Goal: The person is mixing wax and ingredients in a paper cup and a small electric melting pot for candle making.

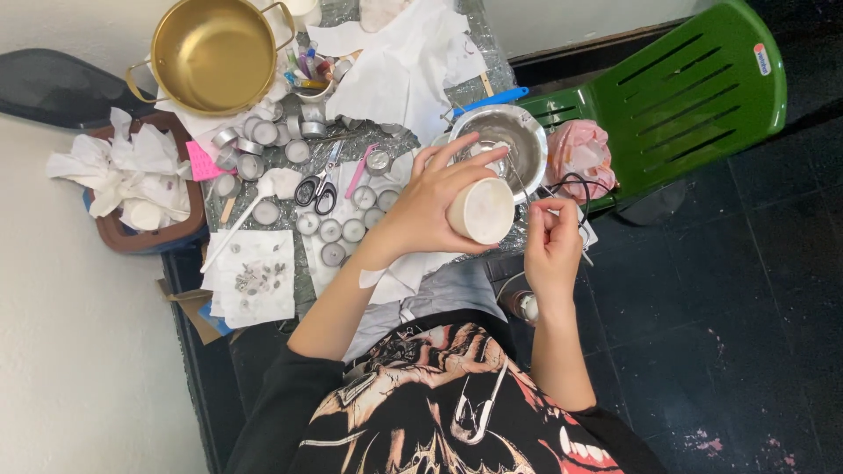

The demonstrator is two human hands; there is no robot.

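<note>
My left hand (428,203) grips a round white candle cup (480,211) tipped on its side, its pale wax face toward me. My right hand (553,241) is pinched shut on a thin wick (518,180) that runs up toward the cup. Both hands hover just below a steel bowl (518,132) on the foil-covered table (483,75). Several small tealight tins (338,230) lie to the left of my left hand.
A gold pot (215,54) stands at the back left. Scissors (316,189), a white spoon (237,224), paper towels (255,276) and a bin of crumpled tissue (132,175) sit on the left. A green plastic chair (694,88) and pink bag (580,149) are to the right.
</note>
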